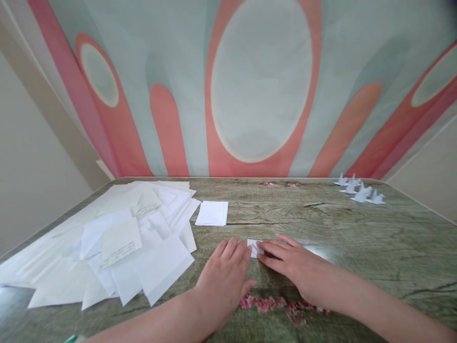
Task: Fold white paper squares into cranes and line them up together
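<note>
My left hand (225, 274) lies flat on the wooden table (357, 247), fingers stretched forward and together, their tips on the left edge of a small folded white paper (254, 247). My right hand (289, 261) lies flat too, its fingers pointing left and pressing the paper's right part. Most of the paper is hidden under the two hands. Neither hand grips anything.
A loose heap of white sheets (117, 243) covers the table's left side, with a small stack of white paper (212, 213) beside it. Several folded paper birds (360, 190) stand at the far right. Pink petal-like scraps (271, 303) lie near my wrists and at the far edge (280, 184).
</note>
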`<state>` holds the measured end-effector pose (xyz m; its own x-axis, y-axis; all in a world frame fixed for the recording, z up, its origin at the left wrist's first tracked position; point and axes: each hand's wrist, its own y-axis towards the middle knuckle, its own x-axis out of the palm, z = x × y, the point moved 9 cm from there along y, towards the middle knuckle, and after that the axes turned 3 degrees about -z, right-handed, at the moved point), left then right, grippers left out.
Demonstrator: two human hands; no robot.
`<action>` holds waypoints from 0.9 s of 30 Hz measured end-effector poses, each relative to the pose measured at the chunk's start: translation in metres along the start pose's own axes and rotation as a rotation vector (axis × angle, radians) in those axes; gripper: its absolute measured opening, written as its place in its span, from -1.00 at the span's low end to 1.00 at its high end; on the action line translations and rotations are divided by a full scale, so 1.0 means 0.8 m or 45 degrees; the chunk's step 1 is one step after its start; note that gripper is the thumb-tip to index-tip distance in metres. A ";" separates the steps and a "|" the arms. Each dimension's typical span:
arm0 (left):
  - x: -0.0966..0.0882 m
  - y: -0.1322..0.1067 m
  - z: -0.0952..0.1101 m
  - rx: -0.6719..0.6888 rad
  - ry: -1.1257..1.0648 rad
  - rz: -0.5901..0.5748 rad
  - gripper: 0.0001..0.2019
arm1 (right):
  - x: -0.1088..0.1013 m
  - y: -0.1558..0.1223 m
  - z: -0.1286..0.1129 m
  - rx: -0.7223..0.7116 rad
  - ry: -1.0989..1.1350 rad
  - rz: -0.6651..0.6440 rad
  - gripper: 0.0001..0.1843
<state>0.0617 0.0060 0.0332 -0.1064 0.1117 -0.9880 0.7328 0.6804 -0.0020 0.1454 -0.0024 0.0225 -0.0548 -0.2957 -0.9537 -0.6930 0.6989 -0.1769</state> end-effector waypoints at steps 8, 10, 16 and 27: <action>-0.002 0.001 0.001 0.001 -0.001 0.012 -0.44 | 0.002 0.002 -0.003 -0.050 0.023 0.003 -0.24; -0.004 0.001 0.000 -0.002 -0.005 0.008 -0.44 | 0.002 0.002 -0.002 -0.052 0.020 0.007 -0.23; -0.003 0.003 -0.001 0.002 -0.024 0.004 -0.44 | -0.002 0.000 -0.006 -0.044 -0.008 0.023 -0.23; -0.003 0.003 -0.002 0.002 -0.003 0.006 -0.45 | -0.021 0.001 -0.017 -0.039 -0.006 0.135 -0.37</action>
<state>0.0629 0.0082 0.0361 -0.1014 0.1130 -0.9884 0.7344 0.6787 0.0022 0.1359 -0.0055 0.0413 -0.1254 -0.2179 -0.9679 -0.7054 0.7056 -0.0675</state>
